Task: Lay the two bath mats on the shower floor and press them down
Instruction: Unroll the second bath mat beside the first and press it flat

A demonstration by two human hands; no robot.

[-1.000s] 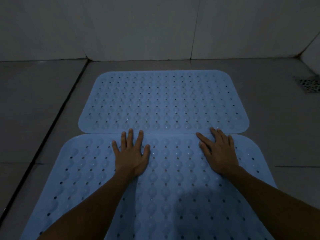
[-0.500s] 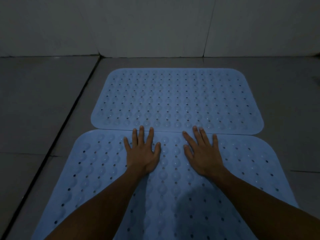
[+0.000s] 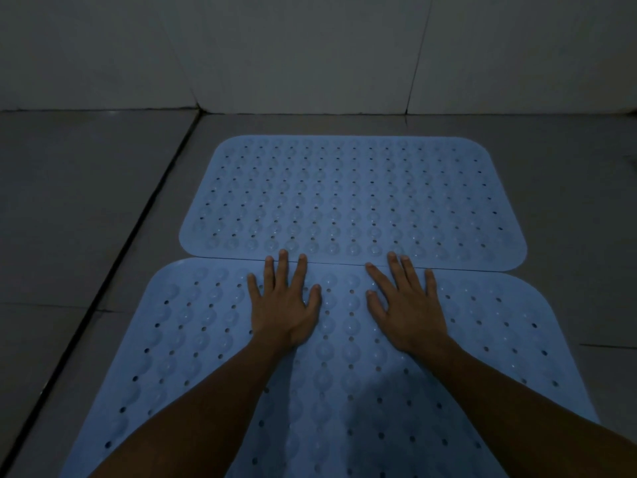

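Two pale blue rubber bath mats, dotted with drain holes and suction bumps, lie flat on the grey tiled shower floor (image 3: pixel 86 208), meeting edge to edge across the middle of the view. The far mat (image 3: pixel 351 198) sits near the tiled wall (image 3: pixel 310 50); the near mat (image 3: pixel 193 339) runs toward the person. Both mats appear laid, so the step in hand looks like pressing. The left hand (image 3: pixel 284 305) and right hand (image 3: pixel 405 310) rest palm-down, fingers spread and gripping nothing, on the near mat's far edge, their longest fingertips reaching the seam. The next move probably calls for firm downward pressure worked outward to the corners, without sliding either mat off the seam.
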